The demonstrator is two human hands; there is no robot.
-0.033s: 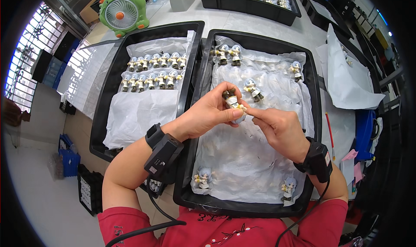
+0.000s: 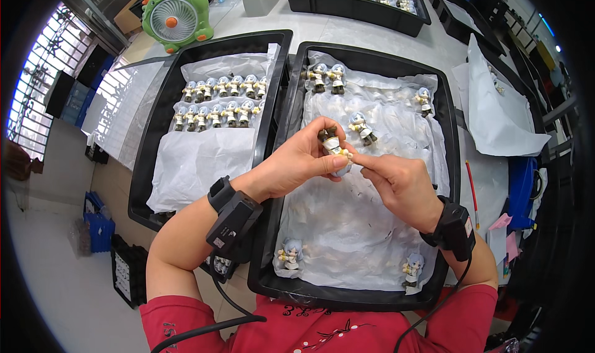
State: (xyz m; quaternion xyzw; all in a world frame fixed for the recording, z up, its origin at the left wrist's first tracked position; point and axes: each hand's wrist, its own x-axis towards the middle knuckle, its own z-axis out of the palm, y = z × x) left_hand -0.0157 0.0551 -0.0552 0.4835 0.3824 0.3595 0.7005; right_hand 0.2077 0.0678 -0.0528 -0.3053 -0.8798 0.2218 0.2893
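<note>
My left hand (image 2: 304, 156) is closed around a small figurine (image 2: 333, 143) with pale blue hair, a white and gold outfit and dark boots. It is tilted upside down, boots up and hair low beside my thumb. From the right, the index finger of my right hand (image 2: 396, 181) reaches to the figurine and touches it. The other right fingers are curled, and whatever they may hold is hidden. Just beyond lies a loose figurine (image 2: 362, 129) on the wrinkled white liner of a black tray (image 2: 451, 167). Other figurines (image 2: 326, 78) lie near that tray's corners.
To the left, a second black tray (image 2: 144, 167) holds two rows of figurines (image 2: 217, 116). A full tray (image 2: 353, 15) and a green fan (image 2: 176, 17) stand at the back. On the right are a red brush (image 2: 472, 192), white paper (image 2: 496, 117) and a blue bin (image 2: 522, 189).
</note>
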